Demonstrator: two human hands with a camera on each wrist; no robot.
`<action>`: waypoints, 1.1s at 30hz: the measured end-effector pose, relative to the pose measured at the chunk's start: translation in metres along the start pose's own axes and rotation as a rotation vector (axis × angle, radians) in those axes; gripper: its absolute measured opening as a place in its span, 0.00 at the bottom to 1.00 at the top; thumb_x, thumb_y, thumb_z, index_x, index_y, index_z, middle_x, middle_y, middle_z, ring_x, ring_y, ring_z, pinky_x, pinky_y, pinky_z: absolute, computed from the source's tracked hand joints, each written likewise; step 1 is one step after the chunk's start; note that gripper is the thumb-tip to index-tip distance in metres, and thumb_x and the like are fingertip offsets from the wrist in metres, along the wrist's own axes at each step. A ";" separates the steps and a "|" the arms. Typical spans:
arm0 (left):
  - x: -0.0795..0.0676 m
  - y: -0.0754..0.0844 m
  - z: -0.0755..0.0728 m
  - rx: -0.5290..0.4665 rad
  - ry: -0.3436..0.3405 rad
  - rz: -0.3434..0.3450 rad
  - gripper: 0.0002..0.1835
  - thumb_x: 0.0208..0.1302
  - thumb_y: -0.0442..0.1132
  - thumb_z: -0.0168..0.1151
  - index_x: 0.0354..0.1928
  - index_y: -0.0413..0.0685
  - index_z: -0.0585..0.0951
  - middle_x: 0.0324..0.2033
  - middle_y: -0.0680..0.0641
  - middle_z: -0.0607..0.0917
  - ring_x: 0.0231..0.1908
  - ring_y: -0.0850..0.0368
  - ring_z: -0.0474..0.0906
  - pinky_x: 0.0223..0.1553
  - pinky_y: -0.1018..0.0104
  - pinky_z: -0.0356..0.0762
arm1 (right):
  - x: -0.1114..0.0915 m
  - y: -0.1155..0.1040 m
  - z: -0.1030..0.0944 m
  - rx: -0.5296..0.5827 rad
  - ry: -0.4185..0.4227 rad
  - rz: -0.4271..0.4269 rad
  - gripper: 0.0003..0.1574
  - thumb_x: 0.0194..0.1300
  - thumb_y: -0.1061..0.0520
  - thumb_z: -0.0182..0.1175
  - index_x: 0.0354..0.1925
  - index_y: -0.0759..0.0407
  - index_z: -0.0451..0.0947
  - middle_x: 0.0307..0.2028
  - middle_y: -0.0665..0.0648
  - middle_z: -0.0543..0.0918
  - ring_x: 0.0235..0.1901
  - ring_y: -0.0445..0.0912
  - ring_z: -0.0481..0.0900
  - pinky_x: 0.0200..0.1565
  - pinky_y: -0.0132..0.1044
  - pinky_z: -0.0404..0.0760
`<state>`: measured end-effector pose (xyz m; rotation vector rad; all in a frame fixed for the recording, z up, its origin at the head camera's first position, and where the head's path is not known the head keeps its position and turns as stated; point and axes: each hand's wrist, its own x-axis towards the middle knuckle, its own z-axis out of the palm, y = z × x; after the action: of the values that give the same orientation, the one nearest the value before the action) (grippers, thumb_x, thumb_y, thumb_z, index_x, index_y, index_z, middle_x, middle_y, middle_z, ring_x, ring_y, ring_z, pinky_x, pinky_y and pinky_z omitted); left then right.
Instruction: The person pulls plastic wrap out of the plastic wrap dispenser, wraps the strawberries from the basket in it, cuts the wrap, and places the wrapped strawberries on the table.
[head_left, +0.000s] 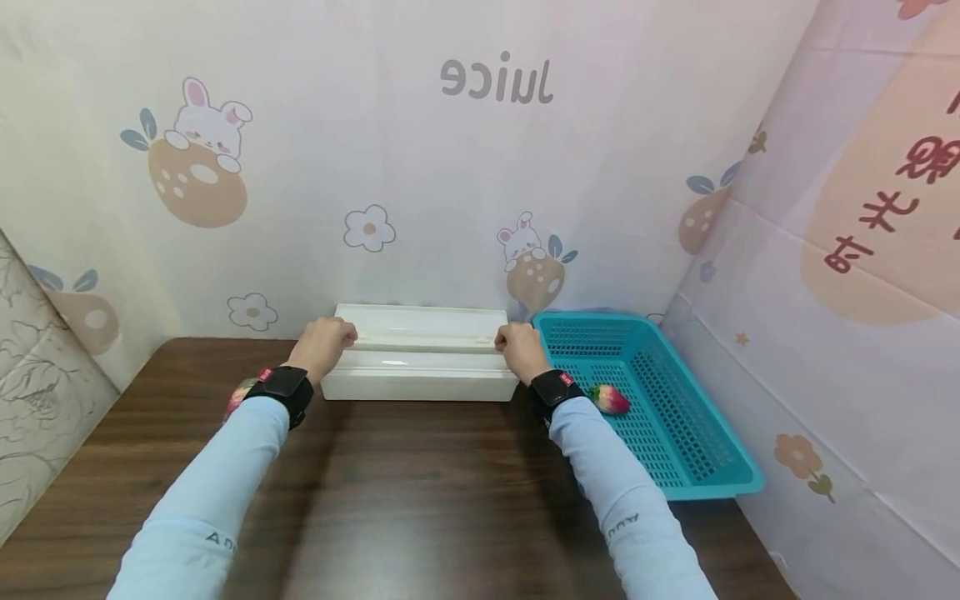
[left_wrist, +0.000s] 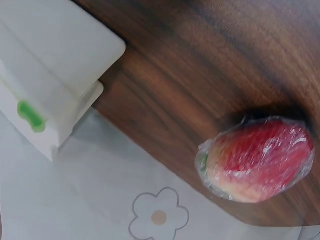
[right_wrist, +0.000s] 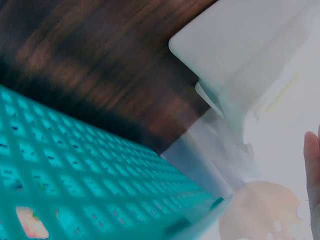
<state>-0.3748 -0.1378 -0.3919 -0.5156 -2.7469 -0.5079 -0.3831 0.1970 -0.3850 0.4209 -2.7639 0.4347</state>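
A long white cling film box (head_left: 420, 385) stands near the wall with its lid (head_left: 420, 319) raised. At its left end, my left hand (head_left: 321, 346) has curled fingers that pinch at the edge of clear film. My right hand (head_left: 522, 350) pinches likewise at the right end; its fingertips (right_wrist: 312, 165) show in the right wrist view. The film between the hands is hard to make out. A strawberry (left_wrist: 260, 160) wrapped in clear film lies on the table beside my left wrist. Another strawberry (head_left: 610, 399) sits in the teal basket (head_left: 712, 417).
The basket stands close to my right forearm, its perforated side (right_wrist: 90, 165) near the box's right end. A patterned cloth (head_left: 420, 167) covers the wall behind. The dark wooden table (head_left: 420, 500) extends in front of the box.
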 end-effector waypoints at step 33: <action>0.024 0.028 -0.083 -0.013 0.102 0.017 0.08 0.61 0.28 0.55 0.40 0.37 0.81 0.40 0.37 0.83 0.42 0.43 0.79 0.44 0.53 0.76 | 0.014 -0.017 -0.075 -0.031 0.227 -0.089 0.04 0.59 0.67 0.57 0.32 0.65 0.80 0.32 0.63 0.84 0.35 0.59 0.80 0.43 0.52 0.76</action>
<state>-0.3662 -0.1391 -0.3015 -0.5016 -2.6419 -0.5326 -0.3714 0.2038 -0.3078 0.4547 -2.5190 0.3910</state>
